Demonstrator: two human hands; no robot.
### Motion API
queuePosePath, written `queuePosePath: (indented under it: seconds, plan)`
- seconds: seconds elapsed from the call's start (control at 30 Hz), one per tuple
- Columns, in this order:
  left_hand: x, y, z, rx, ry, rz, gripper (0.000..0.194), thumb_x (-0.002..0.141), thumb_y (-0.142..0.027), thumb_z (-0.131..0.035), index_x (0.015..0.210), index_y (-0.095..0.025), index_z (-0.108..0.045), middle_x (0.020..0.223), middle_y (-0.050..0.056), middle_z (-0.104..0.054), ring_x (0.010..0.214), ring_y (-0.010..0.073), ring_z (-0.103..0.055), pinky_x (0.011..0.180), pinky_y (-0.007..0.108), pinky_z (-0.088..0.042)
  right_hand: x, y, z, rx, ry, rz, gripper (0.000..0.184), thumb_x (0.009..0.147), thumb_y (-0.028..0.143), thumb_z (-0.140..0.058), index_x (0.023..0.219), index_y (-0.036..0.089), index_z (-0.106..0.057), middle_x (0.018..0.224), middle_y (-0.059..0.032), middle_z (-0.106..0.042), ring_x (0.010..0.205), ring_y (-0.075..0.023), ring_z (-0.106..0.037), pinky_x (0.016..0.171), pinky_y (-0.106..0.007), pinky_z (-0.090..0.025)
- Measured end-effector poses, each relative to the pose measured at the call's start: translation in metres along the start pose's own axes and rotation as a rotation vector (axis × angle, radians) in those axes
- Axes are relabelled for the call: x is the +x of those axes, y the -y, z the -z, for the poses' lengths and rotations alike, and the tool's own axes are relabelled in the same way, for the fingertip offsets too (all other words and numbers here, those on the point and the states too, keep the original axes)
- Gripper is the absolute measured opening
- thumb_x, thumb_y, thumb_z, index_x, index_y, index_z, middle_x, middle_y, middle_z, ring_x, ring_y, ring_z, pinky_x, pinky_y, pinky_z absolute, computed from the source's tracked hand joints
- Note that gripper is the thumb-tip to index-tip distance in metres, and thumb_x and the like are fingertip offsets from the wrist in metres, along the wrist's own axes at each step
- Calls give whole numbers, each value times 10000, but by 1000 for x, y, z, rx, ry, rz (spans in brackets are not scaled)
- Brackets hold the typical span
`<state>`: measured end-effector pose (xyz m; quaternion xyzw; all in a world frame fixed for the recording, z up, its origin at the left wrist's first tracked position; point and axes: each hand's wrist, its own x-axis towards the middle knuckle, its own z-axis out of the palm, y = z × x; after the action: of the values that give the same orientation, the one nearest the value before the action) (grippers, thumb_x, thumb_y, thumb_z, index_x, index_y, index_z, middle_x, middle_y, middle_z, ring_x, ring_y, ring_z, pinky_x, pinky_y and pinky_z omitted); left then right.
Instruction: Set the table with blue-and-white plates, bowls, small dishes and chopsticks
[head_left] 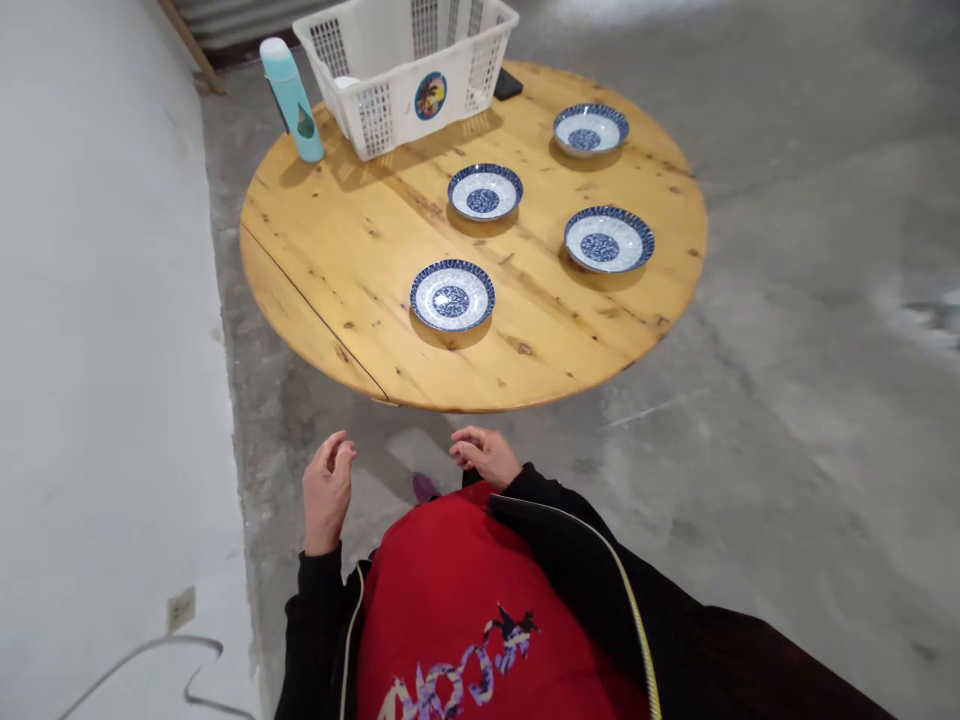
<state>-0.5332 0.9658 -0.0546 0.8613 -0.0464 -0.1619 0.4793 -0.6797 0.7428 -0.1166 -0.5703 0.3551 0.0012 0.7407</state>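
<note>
My left hand (pixel 328 492) hangs in front of the table's near edge, fingers loosely bent and apart, with nothing in it. To its right, my right hand (pixel 486 456) is held before my body, also without anything, its fingers loosely curled and not pressed together. Neither hand touches the round wooden table (pixel 337 270). Closest to both hands is a blue-and-white plate (pixel 451 296) on the near part of the tabletop. Behind it lies a second plate (pixel 484 192). Two more of the same pattern, a plate (pixel 609 240) and another plate (pixel 591 130), are on the right side.
A white plastic basket (pixel 405 100) stands at the table's back, with something white partly visible inside. Left of it is a light-blue bottle (pixel 294 105). A dark flat object (pixel 508 84) lies by the basket's right side. A white wall (pixel 97 300) runs along the left.
</note>
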Motion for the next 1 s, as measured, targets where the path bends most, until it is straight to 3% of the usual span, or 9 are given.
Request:
queuePosePath:
  seconds: [0.13, 0.27, 0.37, 0.57, 0.77, 0.83, 1.0]
  plan:
    - [21, -1, -8, -12, 56, -50, 443, 877, -462, -565, 1177, -159, -682, 1032, 105, -744, 923, 223, -712, 829, 338, -554, 1, 0, 2, 34, -101, 3, 224, 673, 323, -660, 851, 188, -644, 699, -11, -712, 551, -129, -642, 502, -228, -507]
    - [47, -11, -28, -47, 143, -92, 406, 882, -432, -568, 1152, -156, -694, 996, 96, -749, 899, 223, -719, 819, 334, -557, 22, 11, 12, 84, -251, 65, 335, 658, 405, -699, 896, 178, -633, 735, -36, -726, 574, -144, -663, 511, -245, -524]
    - [76, -21, -48, -65, 225, -114, 398, 884, -416, -568, 1142, -141, -695, 967, 103, -756, 878, 227, -727, 810, 336, -563, 51, 25, 24, 133, -356, 100, 425, 644, 455, -721, 944, 177, -602, 758, -39, -719, 578, -149, -670, 512, -256, -534]
    - [156, -55, -93, -52, 404, -120, 511, 899, -392, -549, 1316, -103, -601, 1013, 123, -758, 853, 215, -737, 816, 333, -565, 125, 57, 33, 221, -534, 167, 533, 677, 574, -714, 1011, 196, -541, 773, -7, -670, 572, -137, -651, 512, -261, -530]
    - [231, -89, -139, -57, 490, -112, 526, 902, -426, -551, 1321, -108, -563, 926, 95, -729, 791, 192, -710, 758, 316, -566, 169, 85, 21, 188, -541, 229, 459, 755, 615, -649, 947, 211, -546, 677, 22, -619, 579, -167, -664, 521, -272, -525]
    - [244, -98, -151, -60, 531, -126, 490, 900, -448, -558, 1272, -129, -586, 885, 69, -707, 761, 178, -686, 722, 294, -557, 176, 88, 20, 157, -536, 220, 395, 782, 589, -636, 899, 225, -535, 636, 25, -608, 575, -179, -664, 523, -282, -525]
    - [258, -112, -164, -29, 603, -118, 314, 865, -488, -595, 916, -179, -623, 778, 12, -611, 696, 152, -601, 649, 258, -539, 180, 89, 19, 223, -535, 212, 328, 796, 526, -640, 914, 239, -533, 667, 28, -625, 587, -180, -661, 561, -300, -550]
